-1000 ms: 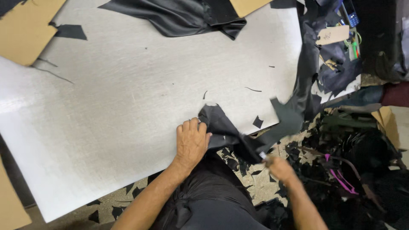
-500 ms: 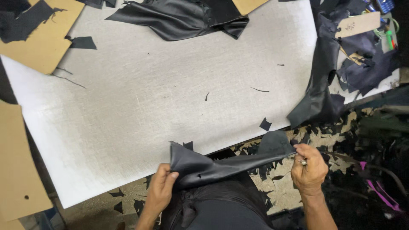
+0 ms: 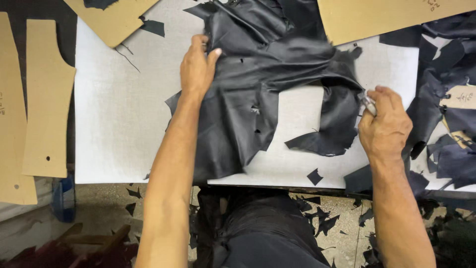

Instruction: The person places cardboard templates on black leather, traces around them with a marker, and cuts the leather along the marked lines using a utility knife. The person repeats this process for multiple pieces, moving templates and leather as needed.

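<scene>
A large sheet of black leather [image 3: 263, 89] with ragged cut edges and small holes lies spread on the grey-white cutting board [image 3: 119, 124]. My left hand [image 3: 197, 67] rests flat on its upper left part, fingers apart, pressing it down. My right hand [image 3: 384, 121] is closed around a small metal cutting tool [image 3: 368, 104] at the leather's right edge, next to a hanging flap.
Brown cardboard pattern pieces lie at the left [image 3: 44, 119], top left [image 3: 114, 15] and top right [image 3: 386, 17]. More black leather pieces with a paper tag [image 3: 458, 97] are piled at the right. Small black offcuts [image 3: 315, 176] litter the board and the floor [image 3: 317, 218] below.
The leather has been pulled up from the board's near edge and spread across it. My left hand moved up onto it; my right hand rose to its right edge.
</scene>
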Available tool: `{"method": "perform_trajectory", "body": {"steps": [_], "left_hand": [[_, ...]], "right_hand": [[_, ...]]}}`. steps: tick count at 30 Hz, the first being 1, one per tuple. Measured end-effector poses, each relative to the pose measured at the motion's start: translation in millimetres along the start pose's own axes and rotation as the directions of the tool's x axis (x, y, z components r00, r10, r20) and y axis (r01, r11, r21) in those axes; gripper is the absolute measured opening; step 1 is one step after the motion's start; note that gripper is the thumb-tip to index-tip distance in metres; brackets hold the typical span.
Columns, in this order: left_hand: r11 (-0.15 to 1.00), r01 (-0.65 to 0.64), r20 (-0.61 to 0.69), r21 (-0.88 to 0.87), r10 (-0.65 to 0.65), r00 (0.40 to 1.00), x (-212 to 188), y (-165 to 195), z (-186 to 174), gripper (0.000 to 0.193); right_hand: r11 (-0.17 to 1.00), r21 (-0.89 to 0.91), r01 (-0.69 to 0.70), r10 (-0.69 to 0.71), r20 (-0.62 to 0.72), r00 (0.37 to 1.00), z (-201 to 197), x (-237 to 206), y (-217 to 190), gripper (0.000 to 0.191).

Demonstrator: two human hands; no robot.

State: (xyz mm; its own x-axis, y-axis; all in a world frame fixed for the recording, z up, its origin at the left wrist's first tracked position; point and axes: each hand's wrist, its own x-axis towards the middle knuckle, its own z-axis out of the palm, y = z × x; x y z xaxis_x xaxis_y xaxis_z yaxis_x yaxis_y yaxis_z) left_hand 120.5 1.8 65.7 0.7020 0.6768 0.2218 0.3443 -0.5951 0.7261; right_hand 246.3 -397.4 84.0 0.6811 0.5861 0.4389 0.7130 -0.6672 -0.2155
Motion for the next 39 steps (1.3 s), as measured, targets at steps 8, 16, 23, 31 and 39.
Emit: {"method": "perform_trajectory", "body": {"steps": [8,16,23,31,39], "left_hand": [[0.765,0.328,-0.106,0.554,-0.326,0.939,-187,-64,-95,0.050],[0.776,0.455,-0.249,0.437,-0.382,0.890,-232,-77,-54,0.020],[0.829,0.497,-0.258,0.258,-0.436,0.862,-177,-149,-179,0.018],[0.535,0.375,-0.078,0.758,-0.496,0.865,-216,-189,-255,0.042],[0.560,-0.002,0.026,0.828,-0.035,0.999,-227,-150,-213,0.019]], "right_hand": [[0.766,-0.216,-0.605,0.633,0.411,0.656,12,-77,41,0.045],[0.722,0.123,-0.680,0.564,0.464,0.683,51,-82,36,0.026],[0.150,0.662,-0.734,0.660,0.486,0.573,10,-36,93,0.012],[0.723,-0.075,-0.687,0.587,0.591,0.553,37,-75,34,0.031],[0.813,-0.252,-0.525,0.582,0.343,0.737,29,-101,26,0.034]]}}
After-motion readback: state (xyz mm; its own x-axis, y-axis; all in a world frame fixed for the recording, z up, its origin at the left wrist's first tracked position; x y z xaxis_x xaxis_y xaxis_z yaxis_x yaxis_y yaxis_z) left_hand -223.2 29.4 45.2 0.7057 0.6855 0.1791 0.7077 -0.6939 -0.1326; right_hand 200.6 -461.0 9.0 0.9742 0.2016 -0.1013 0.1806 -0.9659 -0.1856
